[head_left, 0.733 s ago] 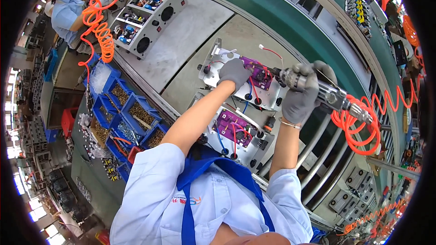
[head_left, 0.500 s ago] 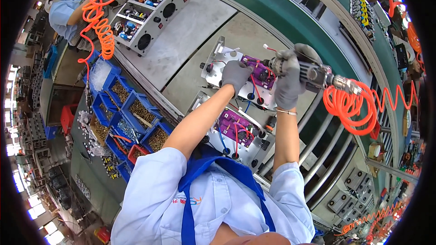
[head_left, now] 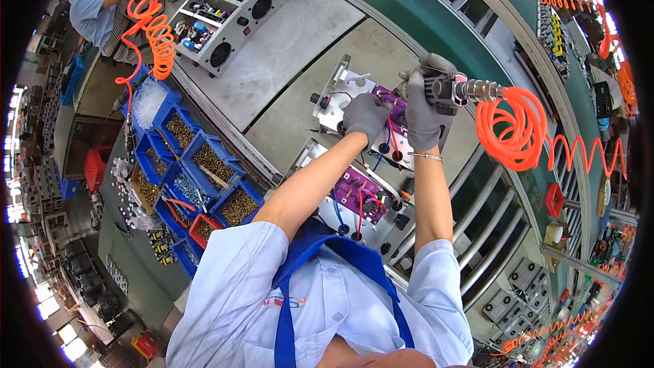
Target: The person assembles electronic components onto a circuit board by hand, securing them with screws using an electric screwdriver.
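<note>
My right hand (head_left: 424, 114), in a grey glove, is wrapped round a metal air screwdriver (head_left: 446, 90) with an orange coiled hose (head_left: 512, 131) on its end. The tool lies over the right side of a purple circuit board (head_left: 390, 100), which sits on the farther silver metal chassis (head_left: 330, 110). My gloved left hand (head_left: 366, 117) is closed at that board's left edge, fingertips bent down. Whatever it pinches is hidden. Red and blue wires run from the board into black grommets. Nearer to me, a second chassis (head_left: 373, 233) carries another purple board (head_left: 357, 194) with similar wires.
Blue bins (head_left: 212, 163) of brass and silver screws stand at the left, with a small red bin (head_left: 203, 230) among them. A finished-looking grey unit (head_left: 235, 24) sits farther up the bench. Metal rollers (head_left: 477, 225) lie to the right. Another person (head_left: 99, 10) works at the far left.
The air screwdriver has swung so that its hose end points more level to the right. My left hand has moved slightly right and nearer to my right hand. The whole view has shifted a little.
</note>
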`<state>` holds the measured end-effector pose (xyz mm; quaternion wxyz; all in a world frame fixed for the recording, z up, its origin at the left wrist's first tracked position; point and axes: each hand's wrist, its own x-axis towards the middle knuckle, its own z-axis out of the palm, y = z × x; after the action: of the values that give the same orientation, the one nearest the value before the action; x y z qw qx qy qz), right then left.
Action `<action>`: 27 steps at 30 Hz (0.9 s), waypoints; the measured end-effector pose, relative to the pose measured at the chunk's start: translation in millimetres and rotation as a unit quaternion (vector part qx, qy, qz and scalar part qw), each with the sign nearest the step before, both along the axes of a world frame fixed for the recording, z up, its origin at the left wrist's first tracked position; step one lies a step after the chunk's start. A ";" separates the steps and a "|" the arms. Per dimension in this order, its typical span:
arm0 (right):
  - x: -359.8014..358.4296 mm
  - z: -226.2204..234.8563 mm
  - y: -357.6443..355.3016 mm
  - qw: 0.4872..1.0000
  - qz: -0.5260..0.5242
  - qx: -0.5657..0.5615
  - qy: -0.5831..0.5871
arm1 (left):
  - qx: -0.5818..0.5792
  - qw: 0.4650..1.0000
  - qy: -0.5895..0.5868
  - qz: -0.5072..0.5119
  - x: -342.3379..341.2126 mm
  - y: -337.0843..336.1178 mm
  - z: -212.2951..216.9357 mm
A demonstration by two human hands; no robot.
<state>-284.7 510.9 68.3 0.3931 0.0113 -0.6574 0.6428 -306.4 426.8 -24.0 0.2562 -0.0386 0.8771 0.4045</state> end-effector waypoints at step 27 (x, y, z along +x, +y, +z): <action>29.1 59.0 -9.7 0.996 0.081 -0.033 0.011 | 0.388 0.917 -0.085 0.045 27.5 -37.3 36.9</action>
<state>-255.7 501.2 127.3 0.3468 0.0587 -0.6285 0.6938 -278.9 389.5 12.9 0.3056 -0.0101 0.6237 0.7193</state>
